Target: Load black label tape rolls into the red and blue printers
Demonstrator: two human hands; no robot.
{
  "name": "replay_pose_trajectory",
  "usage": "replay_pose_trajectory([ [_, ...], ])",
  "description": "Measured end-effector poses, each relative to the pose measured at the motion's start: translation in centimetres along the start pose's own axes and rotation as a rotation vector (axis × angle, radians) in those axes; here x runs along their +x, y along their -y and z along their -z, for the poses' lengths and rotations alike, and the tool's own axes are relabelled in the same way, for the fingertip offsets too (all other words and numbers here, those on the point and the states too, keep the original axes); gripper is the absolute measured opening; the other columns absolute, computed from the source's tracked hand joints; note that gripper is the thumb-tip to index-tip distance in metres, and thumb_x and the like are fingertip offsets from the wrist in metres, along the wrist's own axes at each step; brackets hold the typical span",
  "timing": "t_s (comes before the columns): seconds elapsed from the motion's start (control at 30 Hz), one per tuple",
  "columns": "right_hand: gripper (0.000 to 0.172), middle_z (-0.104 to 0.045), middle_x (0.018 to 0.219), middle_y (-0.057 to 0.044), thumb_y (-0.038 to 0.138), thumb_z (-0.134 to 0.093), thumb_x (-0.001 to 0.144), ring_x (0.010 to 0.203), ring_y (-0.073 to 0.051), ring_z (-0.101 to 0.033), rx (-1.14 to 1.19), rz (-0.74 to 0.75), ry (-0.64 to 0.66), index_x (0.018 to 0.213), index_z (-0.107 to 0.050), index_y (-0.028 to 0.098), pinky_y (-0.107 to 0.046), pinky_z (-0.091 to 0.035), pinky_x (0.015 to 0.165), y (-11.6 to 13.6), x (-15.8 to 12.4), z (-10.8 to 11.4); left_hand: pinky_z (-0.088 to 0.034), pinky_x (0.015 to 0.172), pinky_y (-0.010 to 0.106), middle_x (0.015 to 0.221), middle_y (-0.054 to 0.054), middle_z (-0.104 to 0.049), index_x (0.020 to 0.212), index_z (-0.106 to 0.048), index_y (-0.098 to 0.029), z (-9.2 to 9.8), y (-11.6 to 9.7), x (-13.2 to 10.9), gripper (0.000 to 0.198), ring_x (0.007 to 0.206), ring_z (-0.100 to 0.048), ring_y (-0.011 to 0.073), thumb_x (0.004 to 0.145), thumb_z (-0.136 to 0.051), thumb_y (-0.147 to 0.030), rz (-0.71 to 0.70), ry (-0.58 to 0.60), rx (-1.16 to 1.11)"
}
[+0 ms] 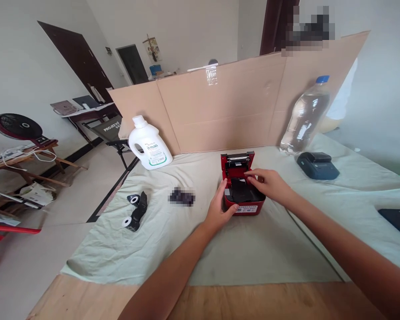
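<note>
A small red printer (pixel 253 208), probably a label or receipt printer, stands on the cloth with its lid (pixel 237 161) raised. Black material (pixel 242 192) lies inside its body. My left hand (pixel 217 209) grips the printer's left side, the thumb at the front edge and the fingers along the side wall. Over the right rear of the opening, my right hand (pixel 265 180) has its thumb and fingertips drawn together at the inside, by the hinge. What those fingertips pinch, if anything, is too small to make out.
Two black rolls with white cores (pixel 133 212) lie at the left. A blurred dark object (pixel 182 197) sits nearer the printer. A white jug (pixel 150 144), a filled bottle (pixel 305 118) and a dark device (pixel 318 166) stand before or beside the cardboard screen (pixel 220 111). A black phone-like slab (pixel 398 222) is far right.
</note>
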State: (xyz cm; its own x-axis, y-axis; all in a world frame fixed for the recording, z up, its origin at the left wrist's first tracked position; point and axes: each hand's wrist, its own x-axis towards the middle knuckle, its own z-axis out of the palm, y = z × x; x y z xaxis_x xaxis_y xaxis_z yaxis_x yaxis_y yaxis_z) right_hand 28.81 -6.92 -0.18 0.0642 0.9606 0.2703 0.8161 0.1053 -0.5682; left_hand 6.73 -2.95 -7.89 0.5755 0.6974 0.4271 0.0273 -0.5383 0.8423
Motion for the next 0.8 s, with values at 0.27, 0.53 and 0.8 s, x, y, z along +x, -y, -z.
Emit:
replay_pose_trajectory([
  [0.27,0.038,-0.075,0.112,-0.008,0.026,-0.061,0.083,0.103,-0.029,-0.068,-0.568,-0.056,0.507,0.119,-0.072,0.024,-0.034,-0.05,0.08,2.7,7.5,0.0,-0.018,0.126,0.047,0.164,0.007,-0.026,0.156,-0.024,-0.024,0.1,0.0,0.1,0.081,0.153,-0.018,0.0261,0.088,-0.063,-0.042,0.0,0.005,0.016],
  [0.53,0.034,-0.072,0.117,-0.014,0.02,-0.064,0.079,0.109,-0.033,-0.066,-0.686,-0.236,0.521,0.112,-0.074,0.021,-0.039,-0.05,0.085,6.2,6.3,-0.9,-0.019,0.126,0.048,0.162,0.007,-0.029,0.155,-0.028,-0.023,0.1,0.1,0.1,0.077,0.153,-0.018,0.0266,0.089,-0.063,-0.041,-0.019,-0.003,0.017],
  [0.8,0.03,-0.072,0.113,-0.021,0.017,-0.064,0.079,0.108,-0.035,-0.067,-0.594,-0.278,0.455,0.108,-0.074,0.014,-0.042,-0.05,0.087,6.4,6.5,-2.0,-0.02,0.126,0.05,0.162,0.009,-0.029,0.154,-0.03,-0.022,0.1,0.3,0.2,0.076,0.152,-0.021,0.028,0.089,-0.062,-0.046,-0.017,0.003,0.028],
])
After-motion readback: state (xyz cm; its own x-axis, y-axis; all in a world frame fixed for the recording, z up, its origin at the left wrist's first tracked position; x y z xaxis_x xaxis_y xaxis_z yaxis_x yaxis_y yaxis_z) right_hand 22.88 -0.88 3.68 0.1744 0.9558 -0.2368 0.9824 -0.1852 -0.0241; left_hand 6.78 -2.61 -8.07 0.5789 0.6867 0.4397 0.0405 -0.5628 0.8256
